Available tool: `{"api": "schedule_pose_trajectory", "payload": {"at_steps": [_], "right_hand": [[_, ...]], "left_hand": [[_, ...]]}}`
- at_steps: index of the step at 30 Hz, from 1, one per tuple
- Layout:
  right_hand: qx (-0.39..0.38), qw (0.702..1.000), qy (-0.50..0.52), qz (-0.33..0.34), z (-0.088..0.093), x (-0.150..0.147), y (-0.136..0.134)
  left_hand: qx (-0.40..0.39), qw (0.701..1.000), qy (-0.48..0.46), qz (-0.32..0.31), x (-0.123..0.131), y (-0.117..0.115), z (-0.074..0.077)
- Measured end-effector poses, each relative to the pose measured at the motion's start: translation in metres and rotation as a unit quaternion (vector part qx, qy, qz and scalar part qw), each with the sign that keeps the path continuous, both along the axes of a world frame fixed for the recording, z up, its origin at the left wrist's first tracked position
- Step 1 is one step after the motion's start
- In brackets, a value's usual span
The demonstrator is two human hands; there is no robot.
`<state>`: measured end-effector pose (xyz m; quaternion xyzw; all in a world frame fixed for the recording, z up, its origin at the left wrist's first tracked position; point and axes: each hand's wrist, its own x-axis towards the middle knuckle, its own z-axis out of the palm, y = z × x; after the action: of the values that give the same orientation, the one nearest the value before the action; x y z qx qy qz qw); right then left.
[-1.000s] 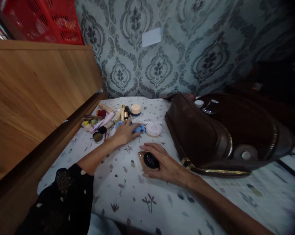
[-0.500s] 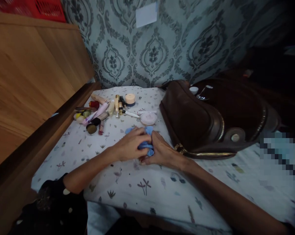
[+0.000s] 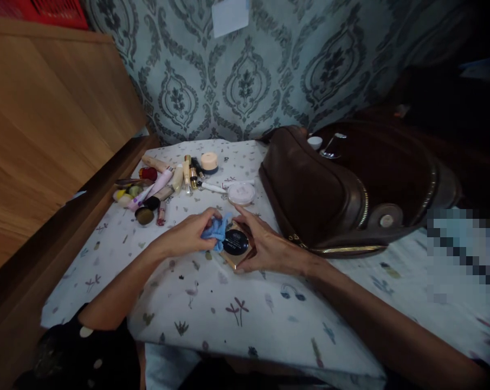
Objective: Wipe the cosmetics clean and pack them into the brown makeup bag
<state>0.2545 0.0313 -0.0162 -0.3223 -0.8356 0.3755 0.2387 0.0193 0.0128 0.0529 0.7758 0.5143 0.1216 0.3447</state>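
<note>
My right hand [image 3: 265, 245] grips a gold-edged powder compact [image 3: 237, 242] by its right side, thumb below and fingers above. A dark oval label with small lettering faces up on the compact. Bunched in the closed fingers of my left hand [image 3: 192, 232] is a blue cloth [image 3: 217, 232], which touches the compact's left edge. Just beyond my hands lies a round, pale pink compact [image 3: 241, 193]. The underside of the gold-edged compact is hidden.
Several cosmetics cluster at the back left, among them a cream-lidded jar [image 3: 209, 162] and a dark-bristled brush [image 3: 144, 215]. A brown leather bag [image 3: 310, 189] lies at right, bearing a white cap [image 3: 314, 142]. A wooden panel [image 3: 58, 108] borders the patterned tablecloth [image 3: 167, 303] on the left.
The cloth and my left hand have moved left off the compact, uncovering its dark label. My right hand still holds it. The whole view has shifted slightly.
</note>
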Motion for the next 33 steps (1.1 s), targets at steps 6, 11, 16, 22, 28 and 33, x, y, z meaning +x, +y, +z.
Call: {"api": "schedule_pose_trajectory", "payload": {"at_steps": [6, 11, 16, 22, 28, 33], "right_hand": [[0.049, 0.996, -0.057, -0.052, 0.016, -0.004, -0.008], [0.100, 0.988, -0.088, -0.074, 0.025, -0.011, -0.017], [0.132, 0.986, -0.086, -0.062, 0.021, -0.015, -0.022], [0.140, 0.989, -0.037, -0.038, 0.009, -0.012, -0.022], [0.162, 0.984, -0.022, -0.069, 0.001, -0.019, -0.027], [0.078, 0.991, 0.006, -0.113, 0.005, -0.020, -0.027]], "left_hand": [[-0.040, 0.997, -0.064, 0.010, -0.006, 0.002, -0.011], [-0.015, 0.995, -0.102, 0.017, -0.007, 0.005, -0.019], [0.094, 0.991, -0.090, 0.028, 0.008, 0.011, -0.025], [0.147, 0.983, -0.098, 0.039, 0.016, 0.017, -0.031], [0.079, 0.986, -0.149, 0.011, 0.006, 0.018, -0.032], [0.002, 0.976, -0.219, 0.001, -0.002, 0.017, -0.030]]}}
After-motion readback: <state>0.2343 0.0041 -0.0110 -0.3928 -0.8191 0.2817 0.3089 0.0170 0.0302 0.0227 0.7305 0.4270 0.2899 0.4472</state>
